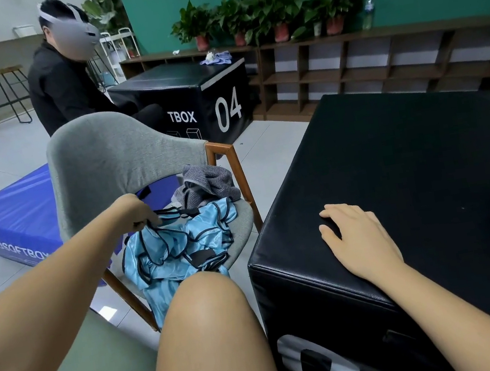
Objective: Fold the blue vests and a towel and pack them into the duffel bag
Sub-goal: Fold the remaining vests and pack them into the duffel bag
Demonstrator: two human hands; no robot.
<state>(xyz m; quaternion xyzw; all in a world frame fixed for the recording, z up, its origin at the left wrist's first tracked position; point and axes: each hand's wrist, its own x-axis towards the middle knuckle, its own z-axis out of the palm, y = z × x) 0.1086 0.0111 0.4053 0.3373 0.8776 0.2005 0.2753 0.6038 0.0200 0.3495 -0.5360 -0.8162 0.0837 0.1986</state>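
Head view: heap of light-blue vests (179,247) on grey chair (110,155) seat, grey towel (207,181) bunched just behind. Left hand (140,211) over heap, fingers pinching black vest trim. Right hand (361,237) flat on black padded box (409,159), fingers straight, holding nothing.

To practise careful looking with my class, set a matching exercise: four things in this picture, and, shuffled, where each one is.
Things: 1 blue vests; 2 grey towel; 3 right hand; 4 potted plants.
Places: A flat on the black box; B on the wooden shelf; C front of the chair seat; D back of the chair seat.
Pairs: 1-C, 2-D, 3-A, 4-B.
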